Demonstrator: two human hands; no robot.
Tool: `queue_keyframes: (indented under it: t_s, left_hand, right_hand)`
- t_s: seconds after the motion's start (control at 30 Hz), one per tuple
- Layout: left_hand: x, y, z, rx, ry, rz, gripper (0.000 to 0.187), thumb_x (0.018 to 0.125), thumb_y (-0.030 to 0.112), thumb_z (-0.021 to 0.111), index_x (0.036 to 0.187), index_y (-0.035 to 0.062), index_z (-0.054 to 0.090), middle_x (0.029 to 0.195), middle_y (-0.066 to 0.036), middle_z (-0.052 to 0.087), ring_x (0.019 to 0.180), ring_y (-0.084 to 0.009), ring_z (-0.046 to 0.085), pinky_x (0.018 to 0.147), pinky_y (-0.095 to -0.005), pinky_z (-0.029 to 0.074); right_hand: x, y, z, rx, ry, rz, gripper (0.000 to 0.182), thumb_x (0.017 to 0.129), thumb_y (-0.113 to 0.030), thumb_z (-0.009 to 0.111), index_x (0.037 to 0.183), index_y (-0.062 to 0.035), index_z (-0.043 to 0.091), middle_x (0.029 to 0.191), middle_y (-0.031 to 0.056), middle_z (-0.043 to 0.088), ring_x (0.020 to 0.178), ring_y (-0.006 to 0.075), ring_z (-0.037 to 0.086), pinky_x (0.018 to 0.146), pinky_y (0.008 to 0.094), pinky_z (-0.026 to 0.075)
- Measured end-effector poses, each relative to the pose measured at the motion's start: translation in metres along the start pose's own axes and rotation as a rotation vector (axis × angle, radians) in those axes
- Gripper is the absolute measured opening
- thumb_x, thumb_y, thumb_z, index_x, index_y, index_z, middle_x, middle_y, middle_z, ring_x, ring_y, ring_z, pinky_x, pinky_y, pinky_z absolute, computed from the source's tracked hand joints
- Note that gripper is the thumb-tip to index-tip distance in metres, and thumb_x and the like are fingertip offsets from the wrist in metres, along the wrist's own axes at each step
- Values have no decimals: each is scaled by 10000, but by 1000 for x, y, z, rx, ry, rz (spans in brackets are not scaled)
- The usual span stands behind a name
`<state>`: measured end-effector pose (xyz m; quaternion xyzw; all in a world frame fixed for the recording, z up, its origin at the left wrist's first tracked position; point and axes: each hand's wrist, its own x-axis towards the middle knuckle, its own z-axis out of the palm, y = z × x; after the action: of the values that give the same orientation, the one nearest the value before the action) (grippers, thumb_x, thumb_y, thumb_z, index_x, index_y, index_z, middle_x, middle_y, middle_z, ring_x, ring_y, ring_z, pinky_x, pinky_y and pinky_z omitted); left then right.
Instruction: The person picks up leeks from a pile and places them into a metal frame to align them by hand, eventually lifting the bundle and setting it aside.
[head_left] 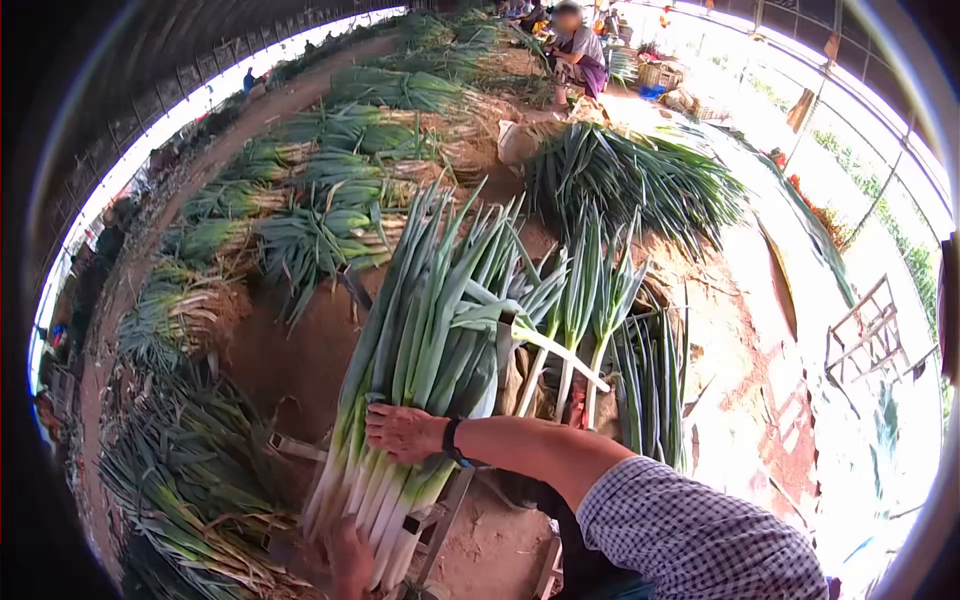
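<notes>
A big bunch of long green onions lies across a metal stand, its white stems toward me and its green leaves pointing away. My right hand, with a dark band at the wrist, rests flat on top of the bunch where green turns to white, fingers stretched to the left. Down by the white stem ends is my left hand; it is blurred, and its fingers do not show clearly. Beside it is a dark flat shape that I cannot make out. A few separate green onions lie to the right of the bunch.
Heaps of green onions lie at the left, beyond in rows, and at the far right. More onions stand close on my right. A seated person is farther back. A metal frame stands at the right.
</notes>
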<state>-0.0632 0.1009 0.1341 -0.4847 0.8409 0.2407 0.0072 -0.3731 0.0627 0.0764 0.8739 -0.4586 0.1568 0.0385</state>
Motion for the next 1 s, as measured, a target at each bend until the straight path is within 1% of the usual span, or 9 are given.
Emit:
queue_keyframes:
  t_s: [0.13, 0.23, 0.27, 0.37, 0.57, 0.7, 0.8, 0.87, 1.0]
  left_hand:
    - [51, -20, 71, 30, 372, 29, 418, 962, 89, 478, 1357, -44, 506, 1304, -288, 556, 1222, -510, 494, 1035, -560, 415]
    - [81, -54, 111, -13, 353, 288, 415, 971, 125, 477, 1355, -25, 521, 1333, -293, 527, 1218, -508, 495, 1036, -567, 413]
    - [81, -56, 133, -75, 574, 349, 435, 961, 187, 500, 1349, -6, 539, 1319, -289, 525, 1210, -501, 485, 1002, -565, 422]
    - [81, -20, 118, -174, 495, -5, 576, 863, 293, 671, 1352, 16, 547, 1293, -261, 542, 1212, -468, 481, 963, -551, 429]
    - [72, 4, 107, -98, 503, 53, 933, 592, 411, 883, 1378, 51, 533, 1320, -208, 532, 1226, -414, 483, 957, -544, 428]
    - [69, 2, 116, -42, 507, 62, 926, 598, 412, 870, 1355, 6, 524, 1343, -197, 520, 1273, -407, 451, 1028, -548, 390]
    - [59, 12, 111, 161, 477, 135, 917, 632, 425, 852, 1341, -43, 505, 1379, -187, 495, 1307, -395, 426, 1087, -550, 350]
    - [59, 11, 101, 419, 439, 215, 902, 682, 435, 829, 1342, -74, 484, 1396, -181, 477, 1315, -386, 418, 1111, -552, 328]
    - [49, 33, 77, 406, 293, 137, 717, 789, 331, 765, 1319, -70, 496, 1335, -186, 506, 1261, -383, 451, 1083, -527, 360]
  right_hand:
    - [1, 0, 13, -39, 52, -44, 523, 806, -405, 680, 1166, -36, 596, 1217, 119, 578, 1241, 287, 493, 1187, 473, 273]
    - [-2, -3, 3, 19, 8, -13, 534, 820, -400, 688, 1193, -33, 586, 1221, 125, 570, 1252, 289, 482, 1193, 473, 264]
    - [-1, -4, -4, 59, -19, 4, 536, 823, -403, 687, 1196, -31, 588, 1221, 128, 570, 1255, 291, 481, 1193, 474, 263]
    - [0, -1, -10, 109, -52, 21, 551, 823, -408, 686, 1210, -27, 590, 1216, 134, 573, 1260, 295, 479, 1193, 477, 261]
    - [-2, -5, -15, 63, -76, 17, 547, 823, -418, 687, 1196, -26, 606, 1239, 142, 575, 1276, 299, 473, 1186, 479, 266]
    - [12, -3, -30, 93, -264, -11, 515, 835, -416, 671, 1178, -36, 620, 1258, 139, 576, 1285, 296, 471, 1175, 474, 275]
    - [20, 11, -44, -13, -90, 110, 457, 857, -416, 638, 1140, -57, 625, 1186, 116, 583, 1232, 283, 493, 1163, 473, 285]
    - [19, 24, -47, -104, -138, 161, 411, 874, -415, 615, 1095, -68, 626, 1122, 105, 578, 1186, 280, 505, 1150, 472, 297]
    - [-3, 29, -13, -134, 87, 274, 352, 895, -409, 587, 1011, -79, 622, 1038, 89, 560, 1119, 282, 518, 1125, 464, 322]
